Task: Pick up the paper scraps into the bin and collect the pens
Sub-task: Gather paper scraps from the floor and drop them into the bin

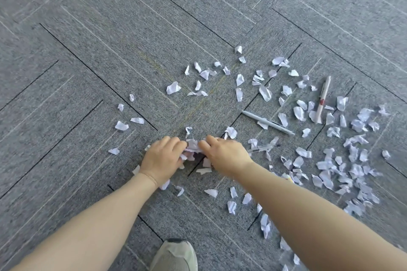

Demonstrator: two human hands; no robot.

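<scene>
Grey carpet (110, 55), strewn with paper scraps (343, 171) and pens (267, 122).
Left hand (161, 159) and right hand (226, 155) cupped together, seemingly pinching a small wad (193, 145) to gather it.

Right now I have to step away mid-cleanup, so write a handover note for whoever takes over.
Left hand and right hand: both down on the carpet, pinching a small clump of scraps between them.
Pens on the floor: grey pen, clear pen, cream pen.
Most paper scraps lie to the right.
No bin visible.
Left: nearly all scraps, every pen.
</scene>
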